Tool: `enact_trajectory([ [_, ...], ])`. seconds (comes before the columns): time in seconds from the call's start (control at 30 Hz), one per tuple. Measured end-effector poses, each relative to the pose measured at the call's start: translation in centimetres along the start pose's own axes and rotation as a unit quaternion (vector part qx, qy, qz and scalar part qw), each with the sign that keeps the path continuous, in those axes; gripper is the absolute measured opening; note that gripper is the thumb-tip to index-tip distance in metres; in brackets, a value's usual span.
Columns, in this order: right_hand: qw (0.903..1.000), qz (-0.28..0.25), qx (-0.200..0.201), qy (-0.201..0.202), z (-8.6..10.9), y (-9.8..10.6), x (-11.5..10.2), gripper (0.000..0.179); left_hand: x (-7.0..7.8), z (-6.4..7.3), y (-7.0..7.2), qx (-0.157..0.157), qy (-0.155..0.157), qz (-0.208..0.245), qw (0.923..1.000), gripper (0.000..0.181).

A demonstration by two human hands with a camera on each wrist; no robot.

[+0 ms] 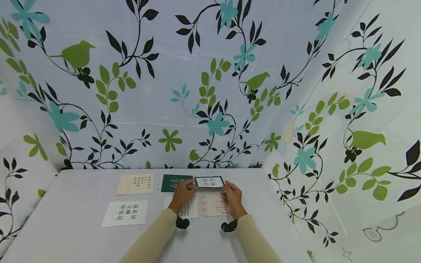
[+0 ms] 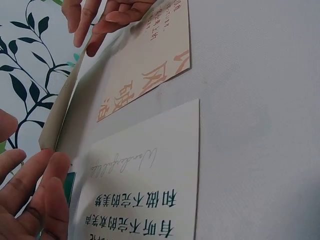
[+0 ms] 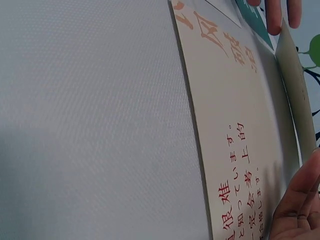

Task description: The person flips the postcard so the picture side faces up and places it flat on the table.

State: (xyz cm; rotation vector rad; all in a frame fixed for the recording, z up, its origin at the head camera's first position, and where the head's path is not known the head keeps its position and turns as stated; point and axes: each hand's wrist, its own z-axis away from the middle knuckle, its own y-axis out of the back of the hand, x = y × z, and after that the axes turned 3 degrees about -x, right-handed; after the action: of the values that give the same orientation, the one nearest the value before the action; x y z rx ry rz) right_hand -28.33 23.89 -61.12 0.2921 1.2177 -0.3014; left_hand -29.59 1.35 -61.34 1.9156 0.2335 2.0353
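Both hands hold a white card with a dark blue border (image 1: 209, 182), tilted up above the far part of the table. My left hand (image 1: 182, 194) pinches its left end, and my right hand (image 1: 234, 199) pinches the right end. Seen almost edge-on in the left wrist view, the card (image 2: 61, 112) shows its plain back. Beneath it lies a cream card with orange and red characters (image 3: 220, 100). Beside that is a white card with dark green text (image 2: 145, 170), partly hidden by my left hand in the head view. A dark green card (image 1: 171, 180) lies behind the left hand.
To the left lie a cream card (image 1: 135, 183) and a white card with black characters (image 1: 125, 213). The white table (image 1: 79, 226) meets a cloth with leaves and birds (image 1: 164, 91) at its back edge; a similar patterned cloth hangs right.
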Motion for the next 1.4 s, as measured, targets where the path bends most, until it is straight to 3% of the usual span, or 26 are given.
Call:
enact_trajectory([
  [0.17, 1.0000, 0.001, 0.000, -0.005, 0.0, 0.0, 0.0, 0.040, 0.2, -0.1, 0.1, -0.031, 0.009, -0.001, 0.9995, 0.055],
  [0.43, 1.0000, 0.007, 0.004, 0.001, 0.3, -0.1, 0.2, 0.040, 0.1, -0.2, -0.3, -0.065, 0.025, -0.045, 0.9966, 0.064],
  [0.6, 0.9999, 0.011, 0.006, 0.010, 0.4, -0.1, 0.2, 0.039, 0.0, 0.1, -0.6, -0.055, 0.015, -0.060, 0.9965, 0.065],
  [0.8, 0.9993, 0.027, 0.006, 0.025, 0.6, -0.5, 0.3, 0.036, 0.1, 0.6, -0.2, -0.030, -0.014, -0.122, 0.9920, 0.061],
  [1.0, 0.9966, 0.060, -0.002, 0.056, 1.0, -1.2, 0.5, 0.036, 0.9, 1.5, 0.6, 0.018, -0.060, -0.215, 0.9747, 0.054],
  [1.17, 0.9880, 0.128, -0.011, 0.086, 1.4, -2.2, 0.3, 0.039, 0.9, 1.9, 0.8, 0.033, -0.104, -0.286, 0.9519, 0.062],
  [1.3, 0.9711, 0.208, -0.014, 0.115, 2.1, -3.1, 0.1, 0.043, 0.9, 2.5, 1.2, 0.030, -0.121, -0.327, 0.9369, 0.073],
  [1.4, 0.9483, 0.276, -0.026, 0.155, 2.6, -3.6, 0.1, 0.050, 0.9, 3.1, 1.7, 0.032, -0.137, -0.345, 0.9282, 0.079],
])
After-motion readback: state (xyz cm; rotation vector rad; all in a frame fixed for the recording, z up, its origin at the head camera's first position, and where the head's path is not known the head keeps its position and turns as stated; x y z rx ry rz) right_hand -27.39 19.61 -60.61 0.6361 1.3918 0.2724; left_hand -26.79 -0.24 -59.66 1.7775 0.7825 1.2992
